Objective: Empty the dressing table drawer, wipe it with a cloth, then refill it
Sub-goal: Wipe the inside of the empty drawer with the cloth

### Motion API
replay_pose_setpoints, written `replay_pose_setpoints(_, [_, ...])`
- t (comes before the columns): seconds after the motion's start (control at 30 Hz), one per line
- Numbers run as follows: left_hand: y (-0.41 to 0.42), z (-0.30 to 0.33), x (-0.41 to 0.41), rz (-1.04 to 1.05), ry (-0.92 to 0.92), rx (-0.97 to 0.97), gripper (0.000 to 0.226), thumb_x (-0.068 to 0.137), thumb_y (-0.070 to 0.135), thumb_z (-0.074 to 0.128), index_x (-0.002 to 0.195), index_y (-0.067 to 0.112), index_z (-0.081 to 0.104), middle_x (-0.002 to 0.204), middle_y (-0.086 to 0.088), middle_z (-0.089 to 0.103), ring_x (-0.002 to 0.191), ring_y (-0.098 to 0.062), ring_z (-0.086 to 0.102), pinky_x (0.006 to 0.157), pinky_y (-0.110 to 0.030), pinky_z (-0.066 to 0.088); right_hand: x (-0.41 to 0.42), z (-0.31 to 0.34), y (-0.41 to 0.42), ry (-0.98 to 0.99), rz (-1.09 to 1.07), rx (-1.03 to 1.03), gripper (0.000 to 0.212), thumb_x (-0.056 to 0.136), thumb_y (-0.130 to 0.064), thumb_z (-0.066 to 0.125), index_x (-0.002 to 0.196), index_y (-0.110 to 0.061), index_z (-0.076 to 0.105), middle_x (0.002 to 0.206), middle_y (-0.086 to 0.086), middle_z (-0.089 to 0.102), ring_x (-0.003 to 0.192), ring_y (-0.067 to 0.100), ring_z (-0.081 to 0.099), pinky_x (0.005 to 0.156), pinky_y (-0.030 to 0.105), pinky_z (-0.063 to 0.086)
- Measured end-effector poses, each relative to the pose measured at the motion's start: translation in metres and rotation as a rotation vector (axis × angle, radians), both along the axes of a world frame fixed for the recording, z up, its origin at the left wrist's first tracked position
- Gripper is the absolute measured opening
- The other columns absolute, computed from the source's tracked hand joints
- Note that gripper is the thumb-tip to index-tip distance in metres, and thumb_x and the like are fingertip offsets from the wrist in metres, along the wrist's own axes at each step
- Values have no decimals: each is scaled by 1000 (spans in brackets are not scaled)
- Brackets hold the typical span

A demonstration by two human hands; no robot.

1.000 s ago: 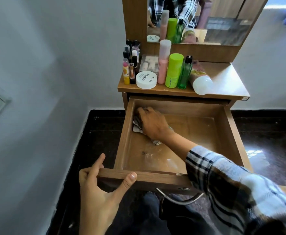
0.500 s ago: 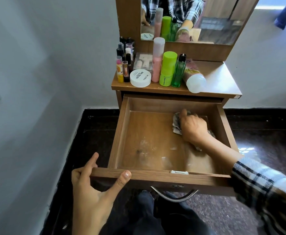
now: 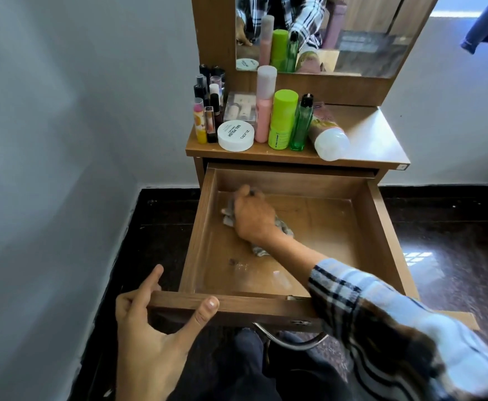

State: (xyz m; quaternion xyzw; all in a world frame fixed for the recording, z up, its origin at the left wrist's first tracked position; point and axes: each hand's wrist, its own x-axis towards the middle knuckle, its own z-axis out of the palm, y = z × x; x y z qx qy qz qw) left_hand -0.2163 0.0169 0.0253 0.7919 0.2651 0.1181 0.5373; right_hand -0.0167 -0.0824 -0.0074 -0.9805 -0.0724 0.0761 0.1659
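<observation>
- Pale walls and a dark glossy floor (image 3: 445,233) surround a wooden desk (image 3: 376,146) with a mirror (image 3: 361,33).
- Its drawer (image 3: 381,227) is pulled fully out, bare but for a cloth (image 3: 227,216) near the back left corner.
- The right hand (image 3: 253,217) presses curled fingers over the cloth.
- The left hand (image 3: 150,331) grips the drawer's front left edge, thumb on top.
- Cosmetics crowd the desk: a white nail polish jar (image 3: 235,136), pink bottle (image 3: 264,111), lime bottle (image 3: 282,120), green glass bottle (image 3: 303,123).
</observation>
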Motion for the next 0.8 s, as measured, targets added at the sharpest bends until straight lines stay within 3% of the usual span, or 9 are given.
replay_pose_setpoints(0.23, [2,1,2,-1,8,-12,91,46,41,79,131,36,47,116,7,40,104,-1,36,102,-33,31,14,-9,16,69,91,171,60,83,-25,68,129,-9,34,133,20,39,126,35,39,99,46,41])
replay_pose_setpoints(0.37, [1,0,1,-4,10,-10,92,46,42,79,132,35,47,115,6,41,105,-2,37,100,-33,32,18,-4,3,149,184,167,59,84,-26,65,130,-11,32,133,20,36,125,35,40,101,48,40])
replay_pose_setpoints(0.53, [3,-3,0,-22,-6,-27,93,45,45,79,133,33,47,114,5,41,108,-6,43,96,-28,32,11,10,-3,198,272,78,63,83,-33,68,129,-13,31,134,20,36,122,35,42,99,46,42])
replay_pose_setpoints(0.7, [2,-2,1,-21,0,-34,92,45,45,78,132,35,46,118,3,44,105,-5,40,97,-29,31,-26,17,-20,301,464,-35,53,87,-23,62,129,-17,31,131,15,41,113,32,49,88,38,43])
replay_pose_setpoints(0.8, [2,-3,0,-8,-17,-30,92,46,46,78,132,35,47,118,3,45,105,-4,41,94,-26,31,-38,12,-20,237,507,-95,48,86,-21,61,124,-17,32,127,18,42,110,34,51,84,38,43])
